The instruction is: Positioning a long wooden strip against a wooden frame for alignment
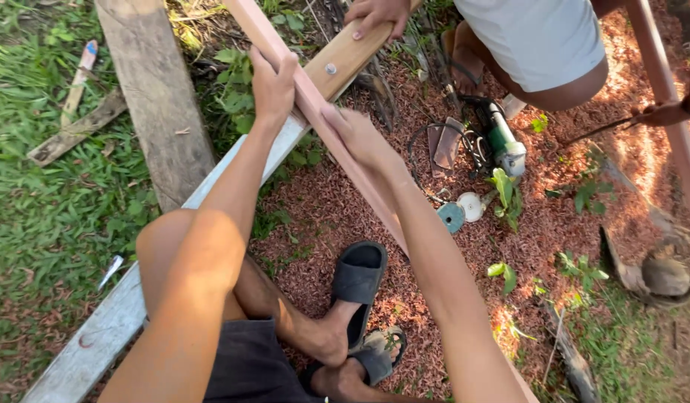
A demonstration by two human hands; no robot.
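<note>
From the head camera, my left hand (272,83) wraps its grip around the pink wooden strip (315,112); my right hand (357,136) presses flat on it at four o'clock. A co-worker's hand (376,15) steadies the bolted plank (345,56). Angle grinder (500,138) lies unused.

One view only, from a camera worn on the head. Looking almost straight down, tipped a bit forward. Very close to the person's own arms, which reach up from the bottom edge to the left hand (272,82) and the right hand (357,134) near the top middle. Own knee and sandals (357,277) right below. Farther off, at the top edge, another person's hand (376,15). Grass (39,209) along the left side, reddish ground (554,224) on the right.
</note>
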